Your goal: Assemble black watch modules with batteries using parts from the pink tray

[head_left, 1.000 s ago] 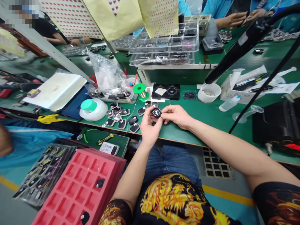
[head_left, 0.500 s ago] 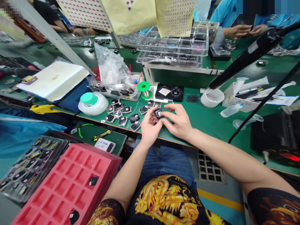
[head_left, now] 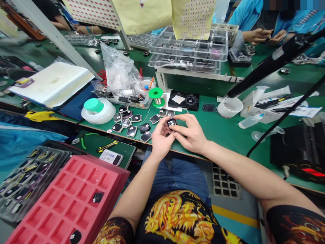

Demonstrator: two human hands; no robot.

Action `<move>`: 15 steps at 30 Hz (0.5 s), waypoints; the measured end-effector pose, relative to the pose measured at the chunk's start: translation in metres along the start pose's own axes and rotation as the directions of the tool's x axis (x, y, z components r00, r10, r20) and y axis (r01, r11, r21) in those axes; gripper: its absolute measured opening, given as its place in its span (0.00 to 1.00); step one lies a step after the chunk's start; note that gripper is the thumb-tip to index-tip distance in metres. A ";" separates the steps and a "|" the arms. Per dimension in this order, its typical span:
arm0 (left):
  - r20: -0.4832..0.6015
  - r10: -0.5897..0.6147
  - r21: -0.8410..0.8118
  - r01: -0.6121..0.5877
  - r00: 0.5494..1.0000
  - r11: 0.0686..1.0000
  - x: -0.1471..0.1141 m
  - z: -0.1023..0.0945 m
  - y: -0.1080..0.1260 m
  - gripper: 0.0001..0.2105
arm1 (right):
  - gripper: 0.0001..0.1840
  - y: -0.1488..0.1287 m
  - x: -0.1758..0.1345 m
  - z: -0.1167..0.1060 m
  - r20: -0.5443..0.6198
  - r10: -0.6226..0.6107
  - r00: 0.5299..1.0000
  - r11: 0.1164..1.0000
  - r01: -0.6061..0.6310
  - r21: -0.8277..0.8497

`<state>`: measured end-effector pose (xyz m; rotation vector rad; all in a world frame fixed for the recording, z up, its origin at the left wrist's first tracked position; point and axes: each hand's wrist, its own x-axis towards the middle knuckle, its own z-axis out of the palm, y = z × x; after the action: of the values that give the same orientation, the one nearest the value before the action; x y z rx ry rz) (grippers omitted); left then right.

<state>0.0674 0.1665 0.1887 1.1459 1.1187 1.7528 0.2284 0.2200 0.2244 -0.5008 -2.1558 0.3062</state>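
Between both hands, just above the front edge of the green bench, is a smartwatch (head_left: 172,122) with a lit dial. My left hand (head_left: 161,138) is closed around its left side, fingers curled beneath it. From the right, my right hand (head_left: 192,133) grips it with thumb and fingers, the index finger lying at the screen's lower edge. Part of the watch's body is hidden by the fingers. To the left of my hands lie several watch faces (head_left: 131,131) with small white stickers. A few more watch faces (head_left: 155,118) sit just behind my left hand.
A solder spool (head_left: 155,97) and white bottle (head_left: 98,111) stand behind the watches. A red foam tray (head_left: 62,203) is at lower left. A black tube (head_left: 266,64) reaches down to a white cup (head_left: 230,106). Across the bench, a co-worker's hands (head_left: 264,35) hold something small.
My right index finger has shifted from over the watch screen to its lower edge, uncovering more of the dial. The camera view has moved slightly.
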 end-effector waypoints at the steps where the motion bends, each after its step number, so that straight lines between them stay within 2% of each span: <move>1: 0.003 -0.003 -0.003 0.003 1.000 1.000 0.000 0.000 0.001 0.27 | 0.12 -0.001 0.001 -0.001 -0.013 0.020 1.000 1.000 -0.020 0.012; 7: 0.004 -0.022 -0.002 0.022 1.000 1.000 0.000 0.001 0.002 0.27 | 0.10 0.004 0.004 -0.002 -0.153 0.195 0.969 0.981 -0.192 0.035; 11: 0.000 -0.027 -0.013 0.027 1.000 1.000 0.000 0.001 0.002 0.28 | 0.10 0.005 0.004 -0.001 -0.170 0.186 0.968 0.982 -0.179 0.060; 15: 0.002 -0.026 -0.004 0.026 1.000 1.000 0.000 0.002 0.004 0.27 | 0.11 0.002 0.004 -0.003 -0.131 0.193 0.972 0.980 -0.183 0.083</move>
<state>0.0684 0.1659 0.1926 1.1254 1.1237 1.7330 0.2292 0.2240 0.2282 -0.6685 -1.9590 0.4381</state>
